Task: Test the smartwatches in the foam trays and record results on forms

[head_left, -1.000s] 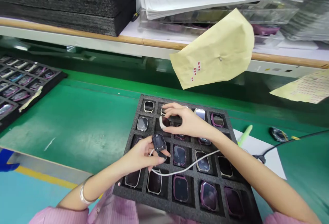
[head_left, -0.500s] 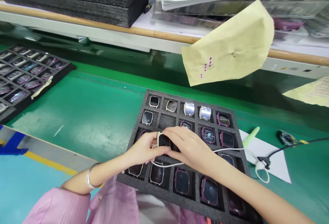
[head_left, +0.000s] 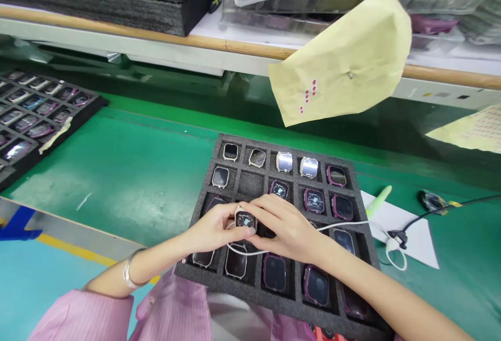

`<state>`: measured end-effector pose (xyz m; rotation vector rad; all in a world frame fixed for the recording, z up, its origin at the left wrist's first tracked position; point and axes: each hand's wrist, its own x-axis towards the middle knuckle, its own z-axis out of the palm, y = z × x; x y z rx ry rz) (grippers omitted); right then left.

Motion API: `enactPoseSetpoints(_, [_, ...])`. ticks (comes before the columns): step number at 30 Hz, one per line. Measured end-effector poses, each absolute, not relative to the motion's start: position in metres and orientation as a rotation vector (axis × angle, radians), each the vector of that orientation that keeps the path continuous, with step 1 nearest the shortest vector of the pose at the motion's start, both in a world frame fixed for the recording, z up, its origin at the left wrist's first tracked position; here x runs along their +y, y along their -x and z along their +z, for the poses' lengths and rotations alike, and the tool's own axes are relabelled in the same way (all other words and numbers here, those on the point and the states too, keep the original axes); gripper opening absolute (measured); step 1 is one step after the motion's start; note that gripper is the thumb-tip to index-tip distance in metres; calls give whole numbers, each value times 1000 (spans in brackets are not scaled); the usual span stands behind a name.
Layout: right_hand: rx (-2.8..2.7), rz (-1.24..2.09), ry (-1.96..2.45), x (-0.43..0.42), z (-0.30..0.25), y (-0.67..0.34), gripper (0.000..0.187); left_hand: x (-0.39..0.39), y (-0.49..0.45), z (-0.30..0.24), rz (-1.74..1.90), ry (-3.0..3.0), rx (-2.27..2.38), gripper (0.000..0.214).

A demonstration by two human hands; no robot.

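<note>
A black foam tray (head_left: 362,210) with square pockets lies in front of me, and several smartwatch bodies sit in them. Both hands meet over its left-middle part. My left hand (head_left: 213,227) and my right hand (head_left: 284,226) together pinch a white-framed watch body (head_left: 246,221) whose screen is lit. A white cable (head_left: 344,224) runs from under my hands to the right, ending in a loop beside the tray. One pocket in the second row (head_left: 250,182) is bare.
A second foam tray of watch bodies (head_left: 35,116) lies at the far left on the green mat. A yellow envelope (head_left: 344,64) hangs from the shelf edge. White paper (head_left: 415,236), a green pen (head_left: 378,201) and a black cable (head_left: 442,210) lie right of the tray.
My right hand lifted a white-framed watch body out of a second-row pocket and brought it down to my left hand. Its screen now glows. The dark watch body my left hand held is out of sight.
</note>
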<state>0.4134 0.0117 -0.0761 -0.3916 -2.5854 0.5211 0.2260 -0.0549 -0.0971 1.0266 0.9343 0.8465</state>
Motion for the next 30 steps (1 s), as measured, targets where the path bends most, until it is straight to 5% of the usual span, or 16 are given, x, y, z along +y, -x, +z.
enactPoseSetpoints(30, [-2584,631,441,9,-78,-413,35,-62,-228,-98,830,-884,1010,28])
